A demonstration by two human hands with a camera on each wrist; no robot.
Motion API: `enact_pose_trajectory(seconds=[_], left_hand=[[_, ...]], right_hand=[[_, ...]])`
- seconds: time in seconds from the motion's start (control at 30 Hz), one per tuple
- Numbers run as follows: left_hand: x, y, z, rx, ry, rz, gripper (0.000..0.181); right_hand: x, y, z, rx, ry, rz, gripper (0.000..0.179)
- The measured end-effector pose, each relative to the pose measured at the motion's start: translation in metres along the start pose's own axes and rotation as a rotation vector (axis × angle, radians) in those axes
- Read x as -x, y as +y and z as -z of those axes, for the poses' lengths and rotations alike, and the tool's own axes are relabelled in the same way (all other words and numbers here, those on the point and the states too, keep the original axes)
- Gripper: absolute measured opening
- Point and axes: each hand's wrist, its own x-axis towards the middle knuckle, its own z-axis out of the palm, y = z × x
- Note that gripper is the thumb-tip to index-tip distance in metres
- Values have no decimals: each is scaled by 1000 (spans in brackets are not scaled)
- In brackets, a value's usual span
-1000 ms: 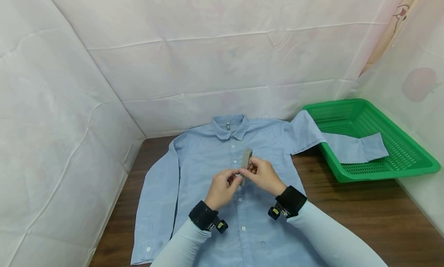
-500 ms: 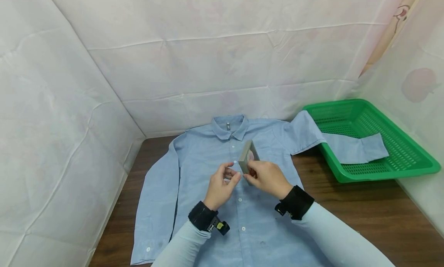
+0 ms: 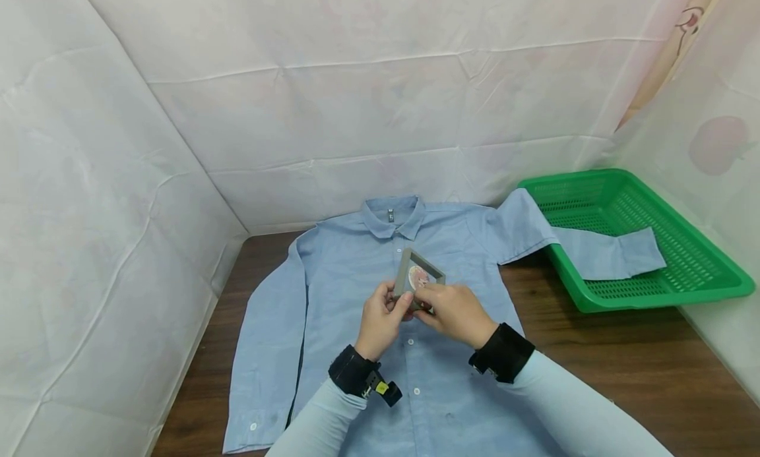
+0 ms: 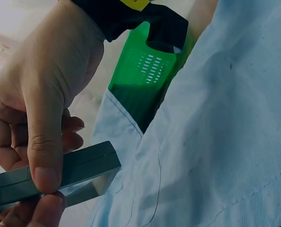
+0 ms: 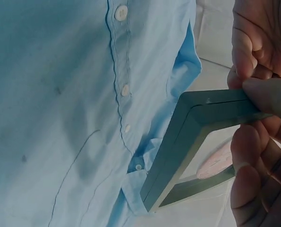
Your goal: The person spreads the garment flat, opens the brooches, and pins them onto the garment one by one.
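A small grey square frame (image 3: 413, 260) is held over the shirt front, its face turned up toward the head camera. Inside its border a round pinkish disc (image 3: 418, 277) sits in a clear pane, seen edge-on as an oval disc (image 5: 216, 161) in the right wrist view. My left hand (image 3: 380, 320) pinches the frame's near left corner between thumb and fingers. Along the near edge my right hand (image 3: 458, 312) grips it, fingers covering part of the pane. In the left wrist view the right hand (image 4: 46, 80) presses its thumb on the frame's side (image 4: 88, 163).
Beneath both hands a light blue button-up shirt (image 3: 350, 272) lies spread on the dark wooden table (image 3: 594, 365). Its right-side sleeve (image 3: 605, 252) reaches into a green plastic basket (image 3: 683, 299). White sheeting (image 3: 356, 114) stands behind and at both sides.
The frame has turned from nearly edge-on to face-up. My left hand was off it half a second ago and now grips its corner; my right hand keeps hold.
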Motion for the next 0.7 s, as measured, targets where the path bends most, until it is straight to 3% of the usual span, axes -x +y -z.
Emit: enact_pose_trajectory(seconds=[0.33, 0.57, 0.7], left_hand=[[1, -6, -1, 65, 28, 43, 33], [-4, -39, -4, 193, -18, 140, 36], [-4, -46, -4, 274, -11, 200, 35]], right_hand=[[2, 0, -7, -27, 18, -43, 15], [4, 3, -7, 7, 12, -3, 11], [7, 6, -7, 3, 9, 17, 13]])
